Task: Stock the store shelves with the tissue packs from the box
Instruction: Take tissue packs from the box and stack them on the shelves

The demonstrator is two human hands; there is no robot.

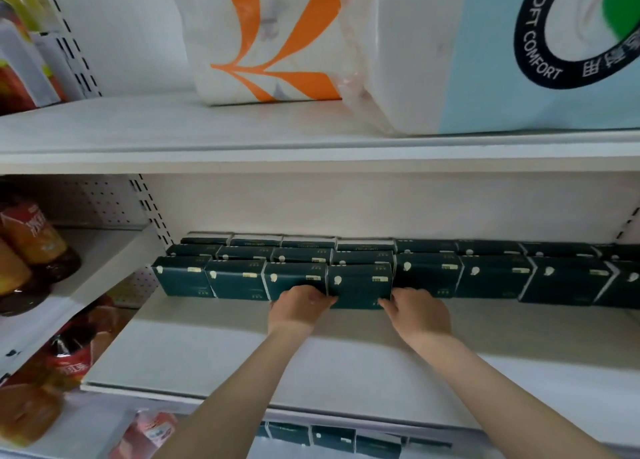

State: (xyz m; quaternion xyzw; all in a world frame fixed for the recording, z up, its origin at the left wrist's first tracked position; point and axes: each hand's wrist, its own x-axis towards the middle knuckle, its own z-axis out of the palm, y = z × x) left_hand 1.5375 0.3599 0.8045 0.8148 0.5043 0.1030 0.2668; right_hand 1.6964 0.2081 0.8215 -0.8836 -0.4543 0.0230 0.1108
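2 bare hands hold 1 dark green tissue pack (pixel 360 283) at the front of the row of packs (pixel 491 278) on a white shelf (pixel 225 351). The left hand (pixel 299 306) curls its fingers round the pack's lower left corner; the right hand (pixel 420 311) pinches its lower right corner. Neighbouring packs press close beside the fingers. Behind the wrists, open shelf runs to the front edge.

dark green tissue packs (pixel 360 283), white shelf (pixel 242 351), orange-striped white bag (pixel 263 36)
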